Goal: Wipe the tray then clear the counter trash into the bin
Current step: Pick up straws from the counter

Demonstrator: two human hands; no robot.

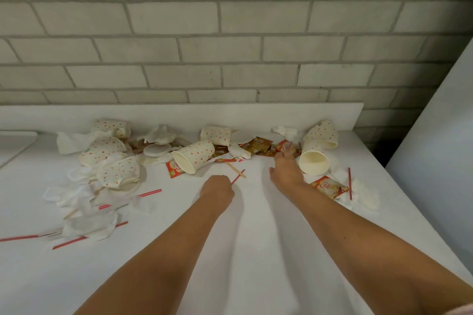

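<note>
Trash strewn along back of white counter (245, 233), below brick wall (230, 33): dotted paper cups (193, 157) tipped on sides, crumpled napkins (84, 202) heaped at left, sachets in middle. Left hand (217, 189) curled tight, pinching near end of red straw (238, 176); straw crosses wooden stirrer (236, 169). Right hand (285, 174) stretched forward, fingers straight, tips touching red sachet (286, 146) beside large fallen cup (314, 161); grasps nothing. Both forearms bare, low over counter.
</note>
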